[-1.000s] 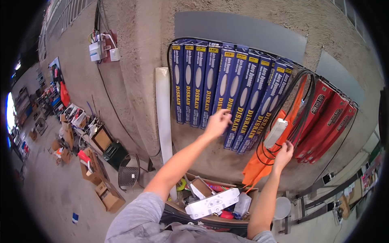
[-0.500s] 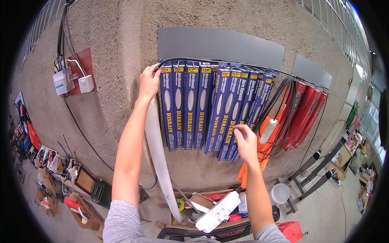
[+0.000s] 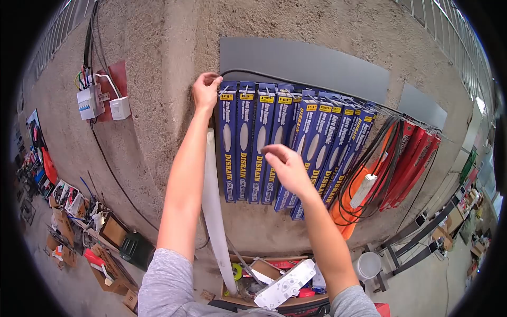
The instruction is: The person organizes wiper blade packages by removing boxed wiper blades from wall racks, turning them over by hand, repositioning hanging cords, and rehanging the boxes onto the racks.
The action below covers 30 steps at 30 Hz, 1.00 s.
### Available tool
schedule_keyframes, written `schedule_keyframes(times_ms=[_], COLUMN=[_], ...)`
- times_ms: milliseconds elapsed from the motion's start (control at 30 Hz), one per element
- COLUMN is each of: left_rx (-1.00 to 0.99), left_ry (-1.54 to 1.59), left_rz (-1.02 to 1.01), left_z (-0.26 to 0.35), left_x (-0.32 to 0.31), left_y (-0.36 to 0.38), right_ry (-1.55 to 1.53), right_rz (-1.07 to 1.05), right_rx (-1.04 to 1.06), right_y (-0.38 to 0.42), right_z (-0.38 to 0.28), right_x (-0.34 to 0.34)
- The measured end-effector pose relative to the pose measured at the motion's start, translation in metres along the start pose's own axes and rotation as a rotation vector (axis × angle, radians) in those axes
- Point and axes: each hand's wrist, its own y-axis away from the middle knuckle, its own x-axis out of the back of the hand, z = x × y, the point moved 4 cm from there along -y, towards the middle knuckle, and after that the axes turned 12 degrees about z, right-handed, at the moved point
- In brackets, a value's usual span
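The left hand [image 3: 206, 91] stays pinched on the black cord [image 3: 274, 78] at the top-left corner of the blue wiper packs [image 3: 274, 140] hanging on the wall. The right hand [image 3: 284, 166], half-open and holding nothing, has shifted left and now hovers before the middle packs.

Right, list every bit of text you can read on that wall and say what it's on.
"DISRAIN": printed down the blue packs hanging in a row, next to the left hand.
"14", "15": yellow tags on the two leftmost packs; the other tags are too blurred.
Small white lettering on the packs: unreadable.
Red packs: white lettering, too blurred.
Breaker box: no readable text.
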Motion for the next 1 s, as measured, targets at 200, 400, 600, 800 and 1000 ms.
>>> schedule_keyframes(times_ms=[200, 400, 600, 800, 1000], left_rx=[0.168, 0.060, 0.303, 0.185, 0.179], left_ry=[0.012, -0.329, -0.070, 0.065, 0.114], left_rz=[0.079, 0.025, -0.262, -0.209, -0.120], left_z=[-0.004, 0.004, -0.020, 0.002, 0.017], left_x=[0.003, 0.015, 0.006, 0.003, 0.016], left_y=[0.013, 0.037, 0.052, 0.081, 0.099], right_ry=[0.074, -0.027, 0.105, 0.207, -0.032], right_rz=[-0.064, -0.043, 0.101, 0.277, 0.334], right_rx=[-0.052, 0.008, 0.027, 0.137, 0.030], right_y=[-0.002, -0.032, -0.064, -0.064, -0.045], right_z=[0.009, 0.020, 0.037, 0.035, 0.016], right_x=[-0.016, -0.071, -0.119, -0.125, -0.104])
